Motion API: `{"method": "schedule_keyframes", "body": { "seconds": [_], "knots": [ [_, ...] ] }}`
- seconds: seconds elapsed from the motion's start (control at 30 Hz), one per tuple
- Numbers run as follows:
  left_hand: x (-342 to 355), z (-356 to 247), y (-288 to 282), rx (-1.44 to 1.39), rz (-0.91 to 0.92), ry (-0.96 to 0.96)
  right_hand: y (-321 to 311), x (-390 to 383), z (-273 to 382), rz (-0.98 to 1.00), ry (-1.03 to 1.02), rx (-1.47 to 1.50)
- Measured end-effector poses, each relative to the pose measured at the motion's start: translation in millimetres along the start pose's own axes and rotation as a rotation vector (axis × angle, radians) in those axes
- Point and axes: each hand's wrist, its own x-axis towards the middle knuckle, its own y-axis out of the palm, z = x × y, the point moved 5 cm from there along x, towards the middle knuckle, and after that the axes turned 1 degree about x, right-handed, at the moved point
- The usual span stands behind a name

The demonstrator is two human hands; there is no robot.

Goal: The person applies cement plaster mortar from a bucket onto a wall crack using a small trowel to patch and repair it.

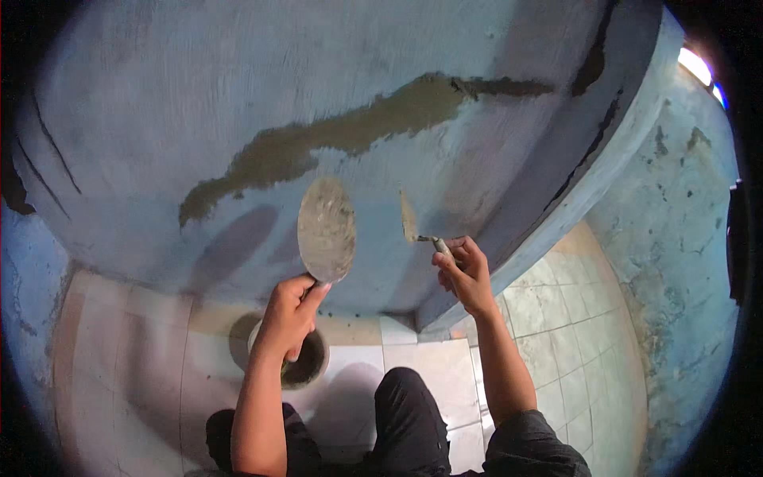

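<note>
Nearest, on the tiled floor [413,374] between the person's knees, stands a small round bucket [306,367] with dark wet mortar in it, partly hidden by the left forearm.

Above it, the left hand [288,316] is closed around the handle of a flat oval trowel [326,229], held blade up, its face smeared with grey mortar. The blade looks stiff and thin, light enough for one hand; the handle at its lower end is the place to grip, since the blade is wet and slippery.

The right hand [467,274] pinches the handle of a small pointed trowel [408,216], whose tip touches the wall. It probably weighs little.

Beyond both, the curved blue wall [199,103] carries a long streak of fresh mortar [334,135] over a crack; it looks soft and easily marred.
</note>
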Motion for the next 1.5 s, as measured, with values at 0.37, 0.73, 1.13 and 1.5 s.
{"method": "schedule_keyframes", "body": {
  "seconds": [0.37, 0.73, 1.13, 1.5],
  "knots": [
    [-12.6, -18.3, -17.0, -0.003, 0.163, 0.069, 16.8, 25.3, 39.4, 0.188, -0.318, -0.542],
    [-14.8, -1.6, -14.3, 0.020, 0.162, 0.118, 47.6, 1.5, 37.5, 0.271, -0.423, -0.606],
    [-12.6, 1.7, -10.6, 0.061, 0.243, 0.088, 38.0, 6.2, 35.2, 0.372, -0.545, -0.684],
    [-16.9, 8.7, -13.7, 0.069, 0.318, -0.024, 55.0, 2.8, 44.5, 0.543, -0.478, -0.691]
  ]
}}
